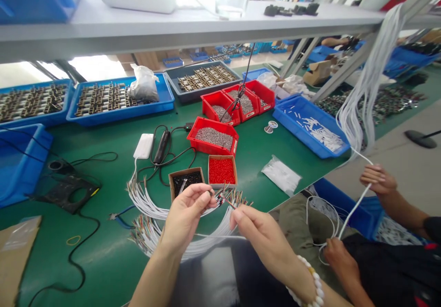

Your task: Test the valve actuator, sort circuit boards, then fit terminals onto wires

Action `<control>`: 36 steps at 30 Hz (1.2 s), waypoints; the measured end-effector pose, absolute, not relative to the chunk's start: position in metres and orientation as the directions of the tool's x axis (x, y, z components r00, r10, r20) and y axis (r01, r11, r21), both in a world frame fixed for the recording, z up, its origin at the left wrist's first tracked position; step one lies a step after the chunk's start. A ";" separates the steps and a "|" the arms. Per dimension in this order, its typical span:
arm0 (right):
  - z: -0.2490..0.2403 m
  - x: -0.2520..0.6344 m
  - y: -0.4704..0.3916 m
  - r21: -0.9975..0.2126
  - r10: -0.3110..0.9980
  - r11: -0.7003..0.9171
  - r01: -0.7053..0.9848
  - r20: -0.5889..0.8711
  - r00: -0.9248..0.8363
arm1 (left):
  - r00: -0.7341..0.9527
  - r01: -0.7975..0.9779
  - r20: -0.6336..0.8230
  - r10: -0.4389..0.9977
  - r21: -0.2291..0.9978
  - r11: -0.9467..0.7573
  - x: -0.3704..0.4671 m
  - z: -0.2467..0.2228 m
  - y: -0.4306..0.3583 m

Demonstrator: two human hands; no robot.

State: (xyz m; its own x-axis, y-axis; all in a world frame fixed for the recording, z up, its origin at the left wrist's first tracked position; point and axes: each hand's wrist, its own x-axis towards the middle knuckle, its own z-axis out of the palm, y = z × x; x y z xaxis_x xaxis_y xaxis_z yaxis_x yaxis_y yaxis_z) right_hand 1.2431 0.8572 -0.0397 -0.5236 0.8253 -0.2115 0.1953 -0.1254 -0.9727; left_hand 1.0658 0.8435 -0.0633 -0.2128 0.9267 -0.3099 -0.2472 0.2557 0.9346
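My left hand point(188, 210) is closed in a pinch, with something small and dark at its fingertips, too small to name. Facing it, my right hand point(258, 229) pinches a thin dark wire point(225, 200) that points toward the left fingertips. Below and behind both hands lies a curved bundle of white cables point(203, 247) with stripped, multicoloured wire ends. Just beyond the hands stand a small box of red pieces point(222, 170) and a cardboard box point(171, 190) of black pieces.
Red bins point(225, 150) hold small metal parts. Blue trays point(120, 116) of assemblies line the back, under a shelf point(206, 29). A blue tray point(303, 141) of white pieces and a plastic bag point(281, 176) lie right. A co-worker's hands point(379, 179) hold a white cable.
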 end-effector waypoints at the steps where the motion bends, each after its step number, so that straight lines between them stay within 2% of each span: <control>1: -0.034 1.243 0.856 -0.968 0.830 -0.066 0.241 -0.187 -0.525 | -0.196 -0.338 -0.312 0.930 0.911 0.235 1.069 -0.055 0.839; 3: -0.026 1.243 0.853 -0.961 0.823 0.000 0.277 -0.157 -0.546 | -0.154 -0.515 -0.323 0.934 0.833 0.203 1.074 -0.045 0.833; 5: -0.023 1.242 0.851 -0.956 0.817 0.040 0.290 -0.136 -0.560 | -0.128 -0.617 -0.324 0.937 0.766 0.181 1.076 -0.040 0.831; 10: -0.021 1.241 0.848 -0.948 0.824 0.088 0.305 -0.103 -0.557 | -0.145 -0.597 -0.300 0.943 0.786 0.159 1.079 -0.034 0.831; 15: -0.021 1.242 0.848 -0.945 0.818 0.082 0.317 -0.118 -0.563 | -0.131 -0.590 -0.273 0.953 0.794 0.146 1.081 -0.030 0.828; 20: -0.019 1.244 0.848 -0.945 0.816 0.042 0.323 -0.154 -0.557 | -0.126 -0.499 -0.267 0.955 0.849 0.172 1.079 -0.027 0.823; 27: -0.018 1.245 0.847 -0.954 0.813 -0.061 0.294 -0.218 -0.540 | 0.022 -0.608 -0.294 0.956 0.755 0.246 1.078 -0.025 0.819; 32: -0.017 1.244 0.846 -0.961 0.811 -0.068 0.269 -0.211 -0.545 | 0.049 -0.678 -0.297 0.954 0.691 0.251 1.081 -0.022 0.820; 34: -0.016 1.244 0.846 -0.963 0.815 -0.072 0.261 -0.207 -0.542 | 0.039 -0.663 -0.286 0.957 0.710 0.239 1.082 -0.021 0.820; 36: -0.015 1.245 0.846 -0.963 0.815 -0.071 0.258 -0.206 -0.542 | -0.022 -0.597 -0.261 0.965 0.778 0.197 1.083 -0.020 0.819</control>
